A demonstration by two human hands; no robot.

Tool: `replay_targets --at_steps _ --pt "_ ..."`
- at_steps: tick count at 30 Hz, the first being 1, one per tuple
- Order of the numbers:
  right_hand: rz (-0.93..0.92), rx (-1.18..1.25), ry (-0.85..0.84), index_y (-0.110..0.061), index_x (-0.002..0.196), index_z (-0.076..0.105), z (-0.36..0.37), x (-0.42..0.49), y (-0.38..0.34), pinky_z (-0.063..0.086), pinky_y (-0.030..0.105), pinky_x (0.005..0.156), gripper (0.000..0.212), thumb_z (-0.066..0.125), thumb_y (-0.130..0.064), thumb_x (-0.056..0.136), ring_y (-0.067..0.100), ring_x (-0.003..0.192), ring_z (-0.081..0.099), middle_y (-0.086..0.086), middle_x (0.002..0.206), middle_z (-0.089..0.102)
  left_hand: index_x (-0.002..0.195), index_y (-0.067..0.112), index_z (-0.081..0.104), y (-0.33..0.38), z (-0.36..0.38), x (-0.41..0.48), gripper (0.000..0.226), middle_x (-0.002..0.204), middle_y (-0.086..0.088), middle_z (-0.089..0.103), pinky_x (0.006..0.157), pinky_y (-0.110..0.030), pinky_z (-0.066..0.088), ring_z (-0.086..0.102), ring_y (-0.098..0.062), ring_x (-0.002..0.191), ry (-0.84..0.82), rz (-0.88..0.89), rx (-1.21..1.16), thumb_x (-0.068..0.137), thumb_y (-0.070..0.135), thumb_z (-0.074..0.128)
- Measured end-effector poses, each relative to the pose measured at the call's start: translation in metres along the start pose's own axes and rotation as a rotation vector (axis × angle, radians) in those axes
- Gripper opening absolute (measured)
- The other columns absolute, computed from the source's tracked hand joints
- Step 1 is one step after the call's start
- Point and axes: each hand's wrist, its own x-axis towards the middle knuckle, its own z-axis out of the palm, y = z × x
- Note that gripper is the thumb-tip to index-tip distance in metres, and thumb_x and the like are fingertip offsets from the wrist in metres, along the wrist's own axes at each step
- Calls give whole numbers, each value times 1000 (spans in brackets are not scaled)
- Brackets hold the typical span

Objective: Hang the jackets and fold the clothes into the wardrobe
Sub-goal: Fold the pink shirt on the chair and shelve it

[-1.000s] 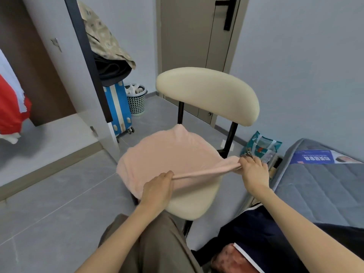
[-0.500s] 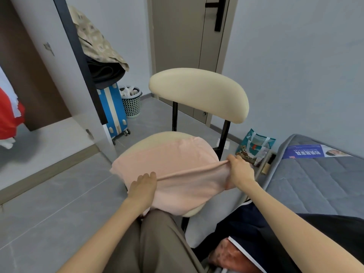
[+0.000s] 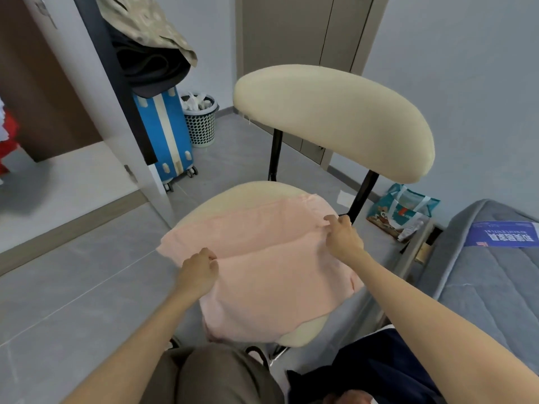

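A pale pink garment (image 3: 262,275) lies folded on the cream seat of a chair (image 3: 332,118) in front of me. A fold edge runs across its middle. My left hand (image 3: 198,272) pinches the left end of that fold. My right hand (image 3: 342,237) pinches the right end, near the chair's black back post. The open wardrobe (image 3: 58,188) stands at the left, with a red and white garment (image 3: 5,141) hanging at its far left edge. A dark navy garment (image 3: 376,371) lies at the bottom right beside the bed.
A blue suitcase (image 3: 169,135) with dark and patterned clothes piled on it stands behind the wardrobe door (image 3: 116,91). A mesh bin (image 3: 201,123) sits beside it. A printed bag (image 3: 399,214) lies on the floor by the grey mattress (image 3: 490,275). A closed door is behind the chair.
Both hands have carried the held fold of the pink garment forward and down, so the cloth now lies flat on the seat instead of being stretched above it.
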Motion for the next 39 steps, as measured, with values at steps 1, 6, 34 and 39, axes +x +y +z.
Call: replay_targets --at_steps 1,6,34,39 --pt "-5 48 -2 -26 142 34 6 1 3 48 46 84 55 41 -3 92 35 119 43 10 143 28 124 8 52 -6 4 1 33 121 -12 60 91 -35 45 55 -30 112 21 -43 -97 95 24 52" --pt "126 112 109 -25 147 17 34 -5 27 33 55 103 59 41 -19 94 39 131 32 12 151 26 127 5 47 -28 29 -16 64 124 -11 54 89 -37 46 54 -29 110 161 -248 -560 77 29 78" --pt "297 414 6 -18 148 27 48 -54 80 20 44 111 52 42 -25 99 40 137 20 24 151 26 147 14 30 3 77 -100 63 150 -17 26 114 -46 21 19 -31 139 340 -22 -352 91 19 59" --pt "-365 -54 60 -36 152 19 56 -82 46 9 49 119 52 32 -30 102 33 148 4 6 162 7 149 43 -10 34 104 -113 67 157 4 -27 115 -51 -9 -25 -27 144 50 283 118 99 46 35"
